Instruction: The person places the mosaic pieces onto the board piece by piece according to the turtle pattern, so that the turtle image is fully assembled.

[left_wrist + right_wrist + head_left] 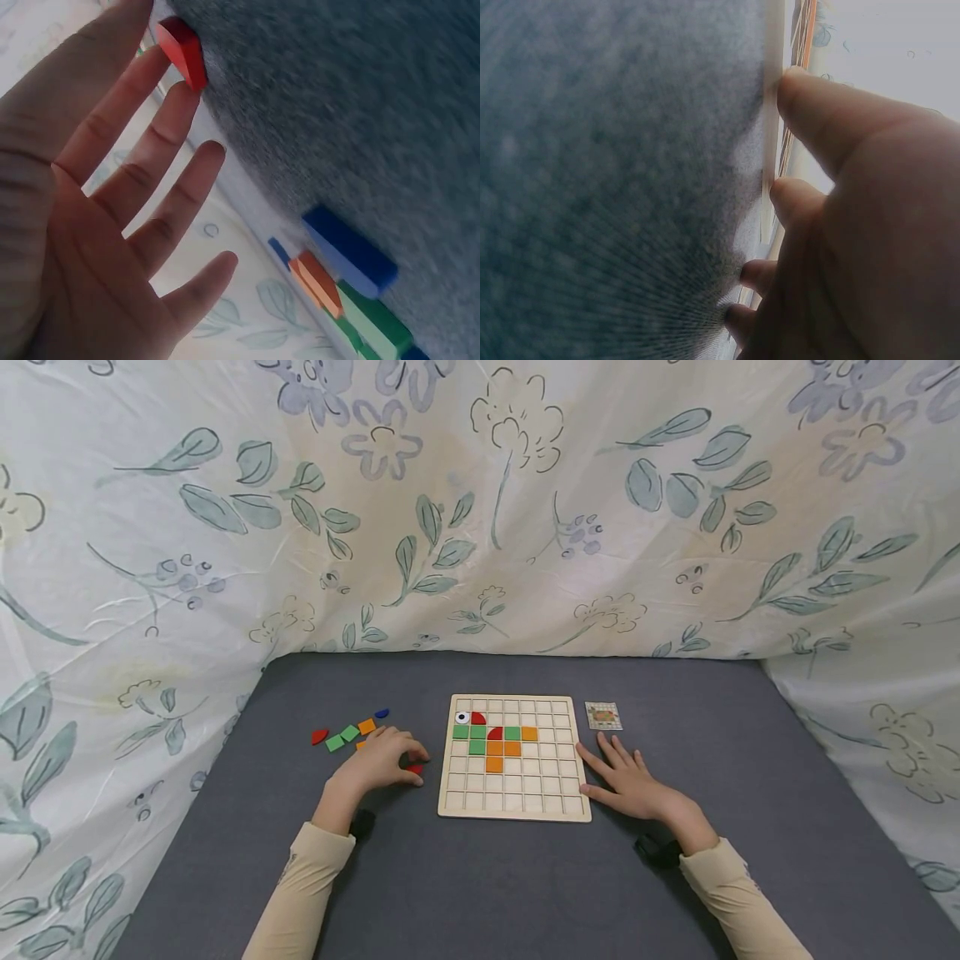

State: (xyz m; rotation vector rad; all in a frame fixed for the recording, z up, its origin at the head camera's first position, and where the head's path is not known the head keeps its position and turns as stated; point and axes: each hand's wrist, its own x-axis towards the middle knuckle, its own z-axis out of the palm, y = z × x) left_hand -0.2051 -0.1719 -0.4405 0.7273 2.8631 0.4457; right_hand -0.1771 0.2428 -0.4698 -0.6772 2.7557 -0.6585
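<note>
My left hand [381, 758] reaches low over the table left of the board, its thumb and fingers apart around a red rounded piece [415, 769]. In the left wrist view the index and middle fingertips lie right at this red block [184, 52], while the other fingers spread loosely. My right hand [630, 781] lies with spread fingers at the right edge of the wooden grid board [517, 802]; its thumb [832, 105] and index fingertip touch that edge. Red, green and orange pieces and a white eye piece [462, 717] fill cells in the board's upper left.
Beyond my left hand lie loose pieces: a red one [320, 737], green squares [350, 733], an orange square [367, 726] and a blue one [382, 713]. Another orange piece is partly hidden by the hand. A small picture card [603, 716] lies right of the board. Floral cloth [517, 568] hangs behind the grey table.
</note>
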